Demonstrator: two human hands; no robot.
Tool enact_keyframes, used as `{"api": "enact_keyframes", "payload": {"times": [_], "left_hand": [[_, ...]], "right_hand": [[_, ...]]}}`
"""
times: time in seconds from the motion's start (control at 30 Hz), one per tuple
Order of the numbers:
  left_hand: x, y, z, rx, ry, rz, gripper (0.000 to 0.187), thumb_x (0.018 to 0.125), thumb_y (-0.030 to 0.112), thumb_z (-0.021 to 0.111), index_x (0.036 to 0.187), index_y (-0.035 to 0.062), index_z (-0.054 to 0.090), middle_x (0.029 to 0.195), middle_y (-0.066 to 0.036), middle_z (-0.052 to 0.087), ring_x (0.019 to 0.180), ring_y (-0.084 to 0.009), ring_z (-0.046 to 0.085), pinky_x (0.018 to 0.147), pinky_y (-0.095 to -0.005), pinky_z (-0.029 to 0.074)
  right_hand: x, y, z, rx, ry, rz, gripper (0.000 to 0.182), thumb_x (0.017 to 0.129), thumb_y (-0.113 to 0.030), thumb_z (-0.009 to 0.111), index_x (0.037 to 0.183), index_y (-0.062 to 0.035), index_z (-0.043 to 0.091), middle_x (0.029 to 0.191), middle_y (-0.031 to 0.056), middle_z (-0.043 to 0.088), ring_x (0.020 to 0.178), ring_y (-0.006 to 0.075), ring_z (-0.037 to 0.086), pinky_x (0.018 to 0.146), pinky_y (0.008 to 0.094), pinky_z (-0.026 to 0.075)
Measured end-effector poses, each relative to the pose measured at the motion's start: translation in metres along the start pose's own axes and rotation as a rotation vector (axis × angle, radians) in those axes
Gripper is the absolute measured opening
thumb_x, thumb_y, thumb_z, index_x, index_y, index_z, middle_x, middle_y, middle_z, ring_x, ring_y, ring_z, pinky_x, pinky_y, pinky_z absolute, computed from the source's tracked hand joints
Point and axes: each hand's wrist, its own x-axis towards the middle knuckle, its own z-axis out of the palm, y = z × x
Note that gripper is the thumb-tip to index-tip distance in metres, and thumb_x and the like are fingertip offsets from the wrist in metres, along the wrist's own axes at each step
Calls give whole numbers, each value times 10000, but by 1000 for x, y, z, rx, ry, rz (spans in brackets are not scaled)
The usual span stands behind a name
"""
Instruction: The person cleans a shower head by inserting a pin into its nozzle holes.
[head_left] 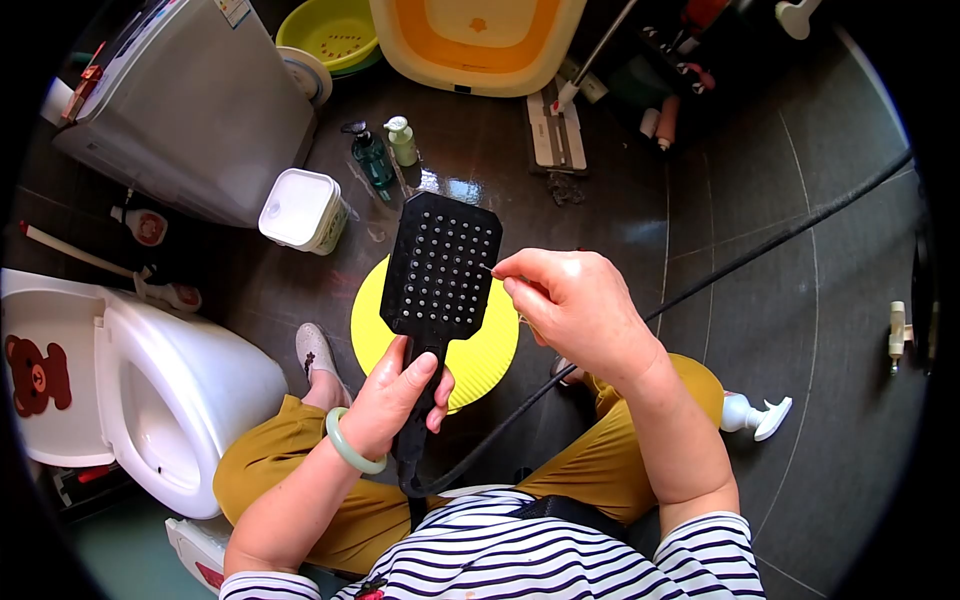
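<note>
My left hand (400, 395) is wrapped round the handle of a black shower head (445, 265), its nozzle face turned up towards me with rows of pale nozzles. A jade-green bangle (352, 440) circles the left wrist. Close to the right edge of the shower head, my right hand (565, 295) pinches a thin needle-like pick (486, 266), whose tip points at the nozzles. Most of the pick is hidden in the fingers. From the handle's lower end a black hose (690, 290) runs up to the right. Below the shower head lies a round yellow ribbed thing (490, 370), partly covered.
At left stand a white toilet (200, 390) and a grey appliance (190, 110). A white-lidded tub (300, 208), a dark pump bottle (371, 160) and a green one (402, 142) are ahead. A flat mop (555, 130) lies beyond; a spray bottle (750, 414) is right of my knee.
</note>
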Motion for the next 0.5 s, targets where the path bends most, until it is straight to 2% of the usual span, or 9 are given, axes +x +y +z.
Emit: {"api": "enact_keyframes", "payload": {"times": [0.5], "left_hand": [[0,-1,-2,7,-18,7,390,1009,361,548,1228,98,361,812,-94,541,577,-176,546,556,-286,500]], "right_hand": [[0,-2,-2,-9,-17,14,203,894,-136,581,985,-19,720,887,178,718,832,329,702,760,394,558]]}}
